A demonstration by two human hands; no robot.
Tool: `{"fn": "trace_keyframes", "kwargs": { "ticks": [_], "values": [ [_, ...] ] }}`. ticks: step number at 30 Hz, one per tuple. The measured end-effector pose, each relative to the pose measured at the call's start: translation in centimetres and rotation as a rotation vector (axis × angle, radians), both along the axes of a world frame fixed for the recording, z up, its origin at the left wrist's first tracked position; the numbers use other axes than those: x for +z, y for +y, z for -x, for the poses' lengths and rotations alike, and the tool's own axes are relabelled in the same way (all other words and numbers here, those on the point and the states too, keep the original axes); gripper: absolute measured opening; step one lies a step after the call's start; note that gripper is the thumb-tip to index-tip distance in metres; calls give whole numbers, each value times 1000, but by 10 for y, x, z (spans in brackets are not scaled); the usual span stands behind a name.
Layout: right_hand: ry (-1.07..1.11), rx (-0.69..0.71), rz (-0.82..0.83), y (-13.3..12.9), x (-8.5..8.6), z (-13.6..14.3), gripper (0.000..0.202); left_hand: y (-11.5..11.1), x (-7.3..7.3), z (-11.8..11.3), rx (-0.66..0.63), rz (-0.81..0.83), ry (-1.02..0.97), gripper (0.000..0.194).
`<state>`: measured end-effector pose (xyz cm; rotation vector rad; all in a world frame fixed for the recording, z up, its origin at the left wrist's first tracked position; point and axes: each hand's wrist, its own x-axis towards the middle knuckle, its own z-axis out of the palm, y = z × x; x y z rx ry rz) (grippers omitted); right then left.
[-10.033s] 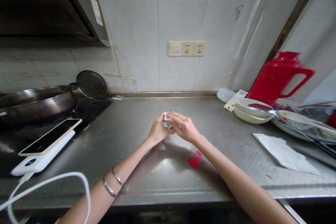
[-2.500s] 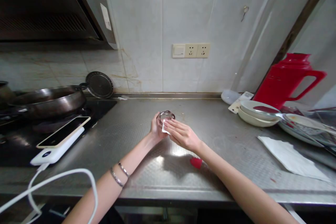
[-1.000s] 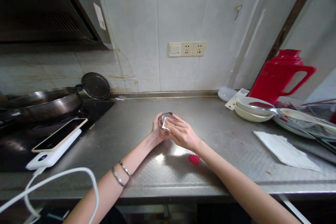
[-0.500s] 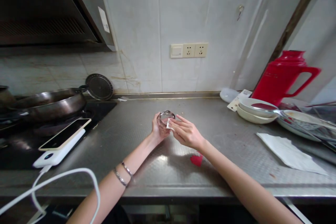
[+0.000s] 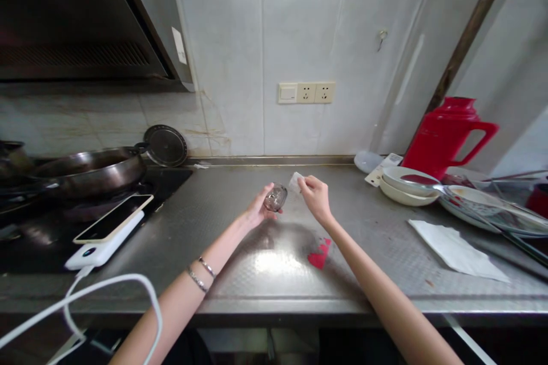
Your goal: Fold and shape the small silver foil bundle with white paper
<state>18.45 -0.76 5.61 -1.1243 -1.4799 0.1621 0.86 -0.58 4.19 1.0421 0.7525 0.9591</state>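
In my left hand [image 5: 257, 209] is a small clear glass dish [image 5: 275, 198], tilted above the steel counter with my fingers around its side and underneath. Its exact kind is hard to make out. To the right and slightly higher, my right hand [image 5: 315, 197] pinches a small folded white tissue [image 5: 295, 182] between thumb and fingers. A narrow gap separates the tissue from the dish. Torn red scraps [image 5: 319, 255] lie flat on the counter below my right hand.
A phone [image 5: 115, 218] rests on a white power bank [image 5: 103, 245] at left, its cable looping past my left arm. Behind stands a steel pan [image 5: 92, 174]. At right are a red thermos [image 5: 445, 137], stacked bowls [image 5: 406, 194] and a paper towel [image 5: 458, 251].
My right hand has drawn the tissue off the glass dish, moving right and up. My left hand has turned the dish over to another angle.
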Motion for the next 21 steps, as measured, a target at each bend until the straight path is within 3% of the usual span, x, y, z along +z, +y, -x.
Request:
{"fn": "trace_keyframes", "kwargs": {
  "ticks": [3,6,10,14,21],
  "values": [
    [66,6,126,14,1,6,37,5,-5,-2,126,-196,220,77],
    [159,42,274,29,-7,14,35,12,-17,-3,311,-449,443,102],
    [247,120,390,43,-24,19,31,20,-36,-2,366,-679,508,107],
    [393,215,461,52,-37,18,27,26,-41,-1,380,-694,385,99],
    [679,437,531,56,-40,32,24,18,-30,-11,299,-551,241,94]
  ]
}}
